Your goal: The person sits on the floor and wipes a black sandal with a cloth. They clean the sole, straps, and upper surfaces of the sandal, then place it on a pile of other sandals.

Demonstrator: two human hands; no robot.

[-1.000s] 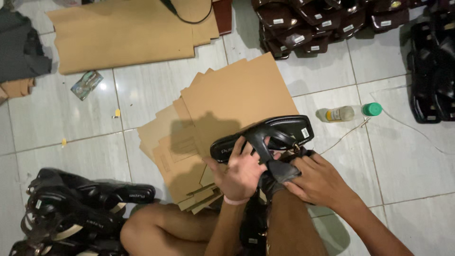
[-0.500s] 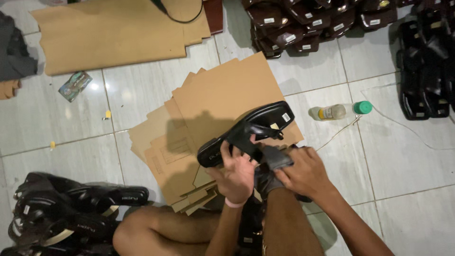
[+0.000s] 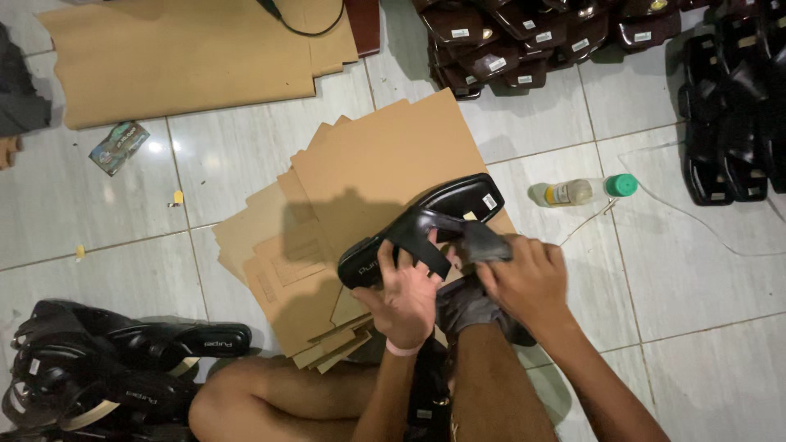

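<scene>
Tilted further since the earlier frame, the glossy black strapped sandal (image 3: 422,231) is now held sole-down over the stack of flat brown cardboard sheets (image 3: 360,188) on the white tiled floor (image 3: 123,245). It is gripped at the strap by the left hand (image 3: 407,296), fingers closed, so the upper is steadied. The right hand (image 3: 528,278) is closed on a dark crumpled cloth (image 3: 479,245), apparently pressed against the strap. A small green-capped plastic bottle (image 3: 583,190) lies nearby; more black sandals (image 3: 123,368) are heaped at left.
</scene>
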